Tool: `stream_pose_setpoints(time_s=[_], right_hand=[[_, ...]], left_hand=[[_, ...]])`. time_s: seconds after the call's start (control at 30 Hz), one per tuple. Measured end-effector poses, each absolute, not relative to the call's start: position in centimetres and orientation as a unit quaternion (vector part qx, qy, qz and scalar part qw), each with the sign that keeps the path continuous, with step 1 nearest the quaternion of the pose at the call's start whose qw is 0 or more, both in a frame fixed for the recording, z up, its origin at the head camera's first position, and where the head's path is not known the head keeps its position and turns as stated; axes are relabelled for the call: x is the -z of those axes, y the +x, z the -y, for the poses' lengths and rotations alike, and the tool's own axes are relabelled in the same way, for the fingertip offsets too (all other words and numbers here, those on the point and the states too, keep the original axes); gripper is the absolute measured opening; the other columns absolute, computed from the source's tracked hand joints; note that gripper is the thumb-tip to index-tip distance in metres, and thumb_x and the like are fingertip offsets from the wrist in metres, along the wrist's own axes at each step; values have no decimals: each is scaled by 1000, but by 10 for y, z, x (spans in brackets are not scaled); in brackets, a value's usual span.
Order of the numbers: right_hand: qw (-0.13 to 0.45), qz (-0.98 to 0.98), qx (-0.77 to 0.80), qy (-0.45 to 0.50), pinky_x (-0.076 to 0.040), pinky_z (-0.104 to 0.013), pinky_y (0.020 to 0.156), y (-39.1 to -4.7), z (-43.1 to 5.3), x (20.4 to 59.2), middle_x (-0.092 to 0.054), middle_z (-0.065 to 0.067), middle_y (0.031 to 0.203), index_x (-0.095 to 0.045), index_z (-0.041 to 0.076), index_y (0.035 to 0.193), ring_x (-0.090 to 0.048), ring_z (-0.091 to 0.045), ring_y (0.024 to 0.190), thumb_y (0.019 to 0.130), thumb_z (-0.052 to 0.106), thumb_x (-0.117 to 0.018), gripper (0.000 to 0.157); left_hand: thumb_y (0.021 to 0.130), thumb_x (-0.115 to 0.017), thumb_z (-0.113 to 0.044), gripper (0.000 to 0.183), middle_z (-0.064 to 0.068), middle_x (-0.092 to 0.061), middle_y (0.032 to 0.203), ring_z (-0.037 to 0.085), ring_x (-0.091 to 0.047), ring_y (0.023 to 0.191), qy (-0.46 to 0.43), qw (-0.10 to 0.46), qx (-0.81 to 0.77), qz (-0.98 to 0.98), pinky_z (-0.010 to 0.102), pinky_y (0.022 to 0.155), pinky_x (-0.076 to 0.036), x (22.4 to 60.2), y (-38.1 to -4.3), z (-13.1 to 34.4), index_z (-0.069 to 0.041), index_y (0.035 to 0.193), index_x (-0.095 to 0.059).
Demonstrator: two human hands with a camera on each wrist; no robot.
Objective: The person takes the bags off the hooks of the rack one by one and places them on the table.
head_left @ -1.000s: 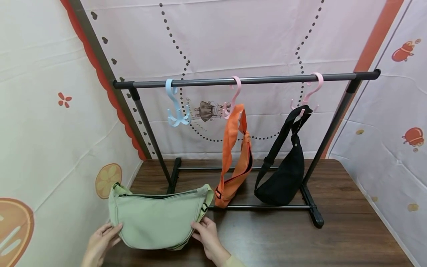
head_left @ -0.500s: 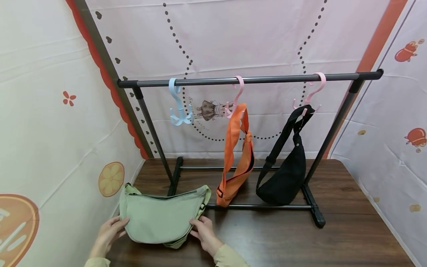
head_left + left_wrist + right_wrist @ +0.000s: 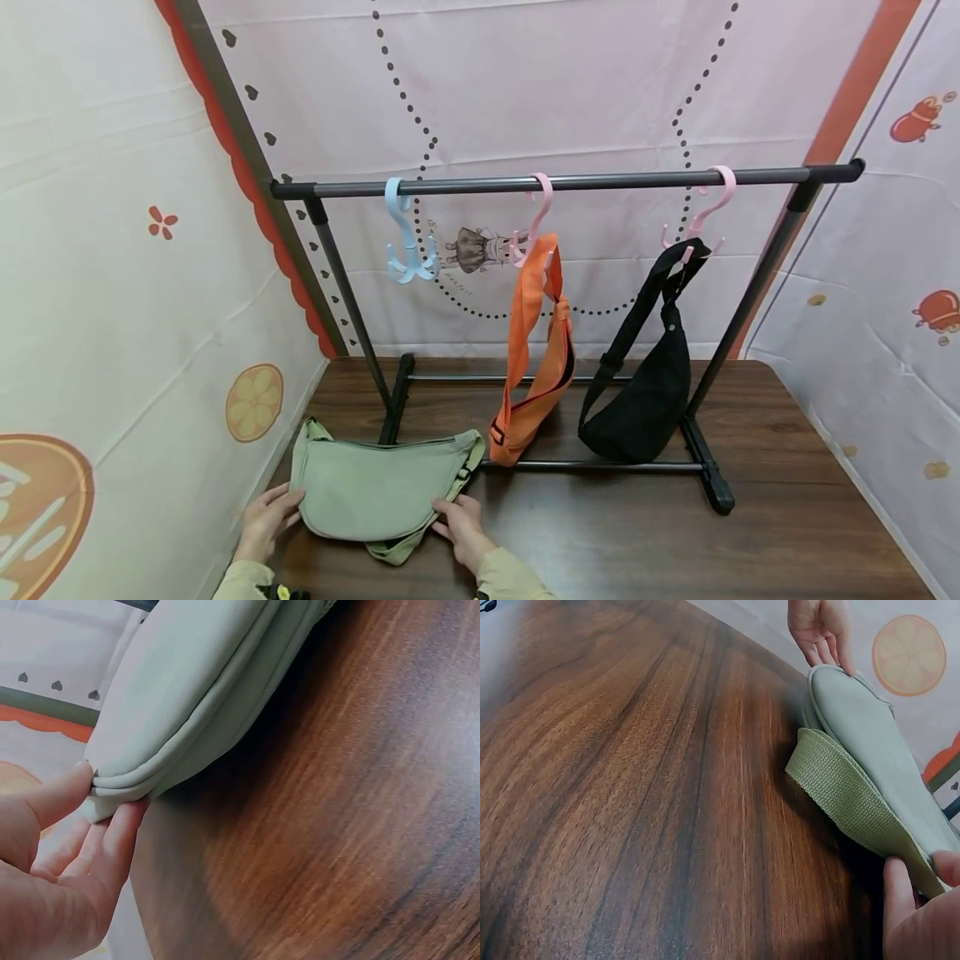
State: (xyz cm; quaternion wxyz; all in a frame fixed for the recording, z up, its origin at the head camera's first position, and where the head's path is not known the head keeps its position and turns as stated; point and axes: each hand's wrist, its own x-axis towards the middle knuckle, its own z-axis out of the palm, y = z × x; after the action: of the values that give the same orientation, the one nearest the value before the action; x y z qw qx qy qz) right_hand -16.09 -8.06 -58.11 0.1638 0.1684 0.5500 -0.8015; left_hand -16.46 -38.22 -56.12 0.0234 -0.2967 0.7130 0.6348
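Observation:
A light green shoulder bag (image 3: 375,487) with a zip along its top is held at the front left, just over or on the table; which, I cannot tell. At the bag's left end, my left hand (image 3: 268,518) pinches the edge, thumb in front and fingers behind, as the left wrist view also shows. My right hand (image 3: 463,532) pinches the right end. A woven green strap (image 3: 847,791) runs under the bag towards the right fingers in the right wrist view. The bag's back is hidden in the head view.
A black rack (image 3: 480,187) stands behind the bag. From its bar hang a blue hook (image 3: 408,242), a pink hook with an orange bag (image 3: 536,375), and another pink hook with a black bag (image 3: 641,408). Printed cloth surrounds the brown table (image 3: 637,542).
Both hands keep hold of the green bag. Its left end and the left hand have moved right, and a loop of strap shows more below it. The head view has shifted slightly.

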Motion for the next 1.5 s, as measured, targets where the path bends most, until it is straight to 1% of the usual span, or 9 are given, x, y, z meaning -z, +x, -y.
stream_pose_setpoints(time_s=[0.1, 0.37, 0.6, 0.73, 0.8, 0.87, 0.97, 1.23, 1.5], right_hand=[[164, -547, 803, 170, -50, -40, 81, -161, 80, 581, -55, -18, 101, -48, -15, 109, -60, -25, 95, 82, 3, -61, 35], [155, -549, 799, 190, -51, -41, 80, -159, 81, 580, -46, -31, 112, -35, -22, 116, -59, -32, 98, 81, 2, -62, 50], [186, -559, 781, 207, -52, -39, 76, -162, 77, 577, -53, -14, 94, -50, -6, 94, -60, -18, 83, 78, 9, -69, 29], [232, -574, 758, 207, -52, -38, 76, -160, 70, 571, -53, -20, 102, -45, -13, 106, -61, -26, 88, 77, 19, -72, 51], [247, -579, 752, 196, -51, -38, 78, -158, 67, 567, -54, -23, 108, -38, -17, 119, -60, -29, 92, 77, 21, -72, 66], [253, -579, 753, 182, -50, -40, 80, -156, 61, 562, -53, -26, 113, -29, -18, 128, -58, -33, 97, 78, 21, -71, 77], [262, -572, 761, 160, -48, -44, 85, -152, 48, 552, -52, -28, 117, -27, -17, 131, -54, -38, 105, 80, 20, -69, 76], [260, -583, 762, 112, -41, -50, 92, -145, -5, 540, -51, -29, 120, -21, -12, 137, -45, -43, 115, 82, 23, -66, 79], [200, -651, 731, 50, -34, -53, 97, -141, -61, 530, -24, -35, 138, -15, -5, 142, -33, -46, 123, 83, 28, -65, 84]], left_hand=[[78, -71, -24, 78, 27, -46, 120, -2, -56, 67, -309, 15, -637, -706, 27, 69, -54, 566, -166, 382, 13, 134, -30], [76, -74, -19, 80, 33, -42, 121, 0, -56, 63, -328, 0, -633, -701, 27, 67, -54, 573, -168, 381, 16, 132, -30], [77, -70, -17, 73, 36, -41, 122, 2, -55, 61, -346, -12, -613, -710, 27, 63, -54, 571, -167, 372, 18, 130, -33], [81, -63, -19, 70, 37, -34, 128, 28, -59, 83, -357, 1, -588, -726, 37, 72, -53, 568, -167, 368, 17, 131, -31], [83, -59, -20, 70, 38, -30, 131, 42, -48, 104, -356, 7, -572, -739, 46, 82, -48, 566, -168, 367, 17, 133, -27], [85, -55, -21, 69, 37, -28, 132, 47, -34, 119, -357, 10, -550, -755, 53, 90, -40, 561, -167, 364, 15, 135, -24], [87, -51, -19, 65, 38, -27, 132, 49, -28, 121, -347, -8, -506, -790, 57, 96, -31, 551, -167, 358, 14, 135, -23], [86, -53, -10, 53, 40, -35, 124, 53, -31, 116, -221, -109, -378, -892, 60, 95, -27, 511, -163, 334, 18, 127, -34], [81, -68, -13, 51, 31, -36, 131, 48, -34, 116, -4, -250, -304, -919, 59, 90, -29, 471, -174, 271, 8, 123, -47]])
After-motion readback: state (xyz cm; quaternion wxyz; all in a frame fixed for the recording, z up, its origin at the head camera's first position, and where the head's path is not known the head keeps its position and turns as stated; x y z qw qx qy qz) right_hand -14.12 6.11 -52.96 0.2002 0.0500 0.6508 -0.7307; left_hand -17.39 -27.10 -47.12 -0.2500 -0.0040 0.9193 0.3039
